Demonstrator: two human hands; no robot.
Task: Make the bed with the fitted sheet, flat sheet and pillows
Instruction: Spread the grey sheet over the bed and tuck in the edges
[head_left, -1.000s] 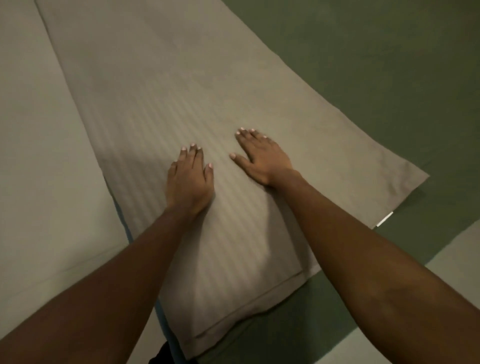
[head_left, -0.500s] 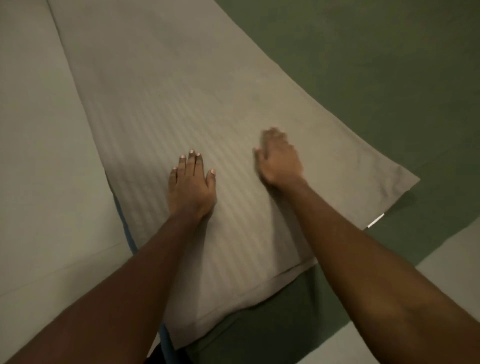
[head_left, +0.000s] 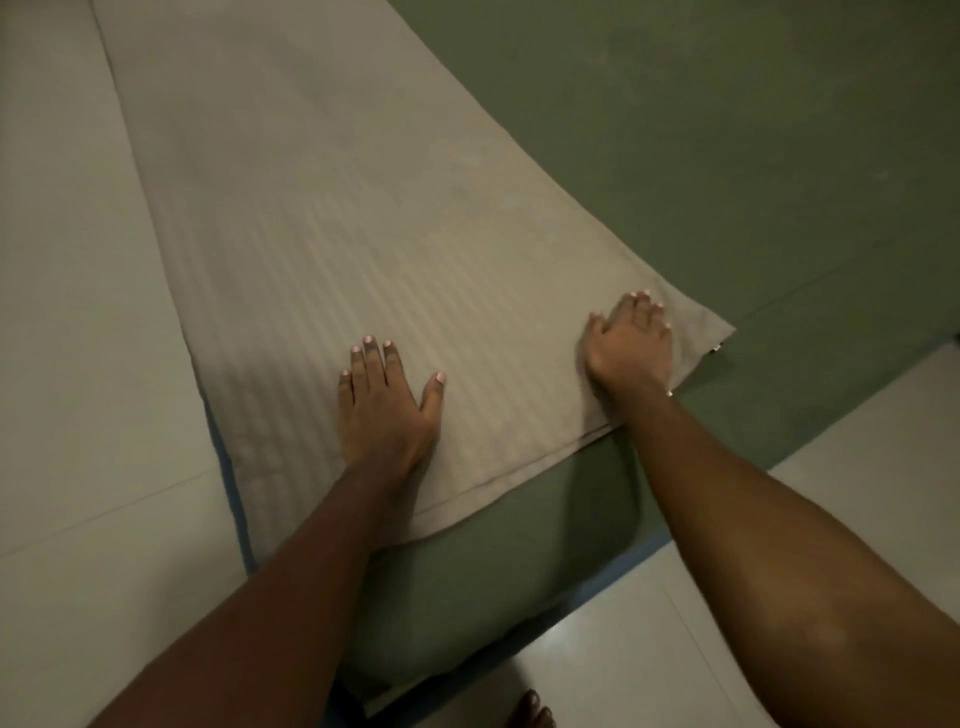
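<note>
Your left hand (head_left: 387, 410) lies flat on the folded flat sheet (head_left: 363, 208), palm down, fingers straight and slightly spread, thumb out to the side. It grasps nothing; it just presses on the cloth close to the near hem. Your right hand (head_left: 631, 348) rests on the same sheet at its near right corner, fingers extended and close together on the fabric, holding nothing as far as the slightly blurred view shows. The two hands are well apart, with a bare stretch of striped cloth between them.

The flat sheet is beige with faint stripes, folded into a long band that runs away from you across the bed. It lies on top of the green fitted sheet (head_left: 727, 156), which covers the mattress and shows to the right of the band and below its near hem. A small white tag (head_left: 717, 348) sticks out at the right corner.

A blue strip of mattress edge (head_left: 236, 499) shows along the left side. Pale tiled floor (head_left: 78, 312) lies on both sides, and your bare foot (head_left: 530, 709) shows at the bottom.
</note>
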